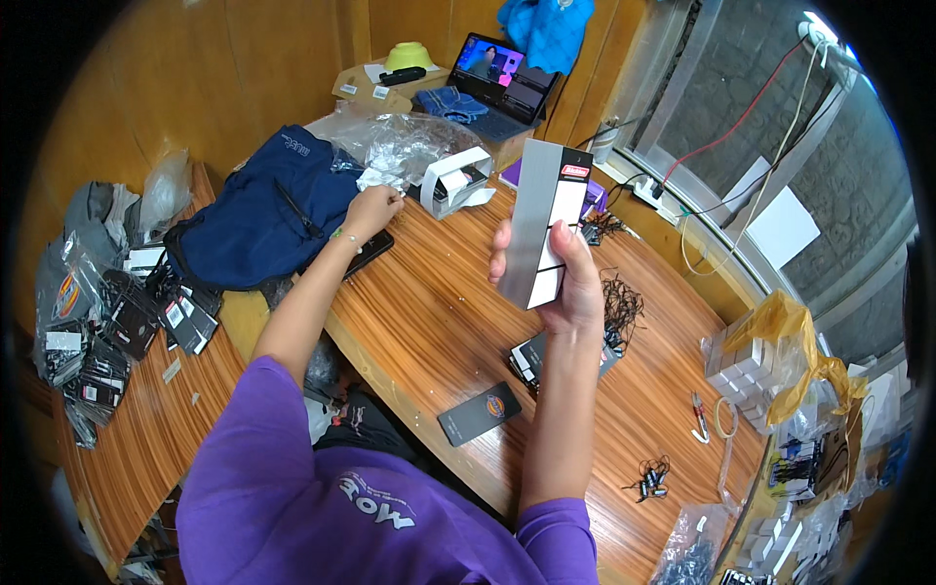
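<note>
My right hand (575, 288) is raised over the table, gripping a thick stack of hang tags (539, 210). The top tag is white and black with a small red label, and the stack's grey edges face left. My left hand (372, 213) reaches to the far side, fingers curled beside crumpled white wrapping (383, 176); what they hold, if anything, is hidden. By my left wrist lies a black phone (369, 256). Below the raised stack are a single black hang tag (479, 413) and a pile of dark tags (527, 360), partly covered by my right forearm.
A blue backpack (263, 214) lies left of my left hand, an open white box (456, 185) right of it. Black cords (621, 312) lie past my right arm. Bagged white boxes (751, 366) stand far right; tag bundles (132, 317) fill the left table. A laptop (492, 73) stands behind.
</note>
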Available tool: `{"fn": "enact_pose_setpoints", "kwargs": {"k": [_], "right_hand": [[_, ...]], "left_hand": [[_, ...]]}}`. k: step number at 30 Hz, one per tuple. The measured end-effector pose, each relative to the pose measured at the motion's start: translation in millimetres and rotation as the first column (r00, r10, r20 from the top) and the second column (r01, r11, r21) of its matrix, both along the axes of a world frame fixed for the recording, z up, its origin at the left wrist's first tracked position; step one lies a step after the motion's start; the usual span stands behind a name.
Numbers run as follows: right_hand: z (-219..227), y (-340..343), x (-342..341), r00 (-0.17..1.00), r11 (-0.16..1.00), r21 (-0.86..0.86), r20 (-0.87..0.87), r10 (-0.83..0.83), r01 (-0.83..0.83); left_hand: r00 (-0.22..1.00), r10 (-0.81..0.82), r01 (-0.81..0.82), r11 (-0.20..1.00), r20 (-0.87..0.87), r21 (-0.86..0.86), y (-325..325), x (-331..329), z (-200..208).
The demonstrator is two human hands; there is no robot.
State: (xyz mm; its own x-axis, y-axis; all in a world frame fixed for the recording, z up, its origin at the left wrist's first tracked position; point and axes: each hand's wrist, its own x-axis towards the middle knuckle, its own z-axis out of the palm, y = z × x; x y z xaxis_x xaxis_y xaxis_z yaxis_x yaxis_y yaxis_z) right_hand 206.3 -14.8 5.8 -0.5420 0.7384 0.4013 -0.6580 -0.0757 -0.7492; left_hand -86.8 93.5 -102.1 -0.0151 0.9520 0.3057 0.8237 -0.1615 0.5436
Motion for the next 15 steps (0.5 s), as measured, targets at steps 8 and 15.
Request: {"fn": "enact_pose_setpoints", "kwargs": {"k": [8,15], "right_hand": [[5.4,8.4,1.3,0.998,1.0,-0.007,0.049,-0.026,0.026],[-2.0,11.2,-6.6,0.987,0.999,-0.031,0.157,-0.036,0.041]], "left_hand": [[0.868,0.218,-0.168,0.974,-0.446,0.149,24.8,1.4,-37.0],[0.949,0.232,-0.197,0.965,-0.216,0.173,7.9,12.5,-19.8]]}}
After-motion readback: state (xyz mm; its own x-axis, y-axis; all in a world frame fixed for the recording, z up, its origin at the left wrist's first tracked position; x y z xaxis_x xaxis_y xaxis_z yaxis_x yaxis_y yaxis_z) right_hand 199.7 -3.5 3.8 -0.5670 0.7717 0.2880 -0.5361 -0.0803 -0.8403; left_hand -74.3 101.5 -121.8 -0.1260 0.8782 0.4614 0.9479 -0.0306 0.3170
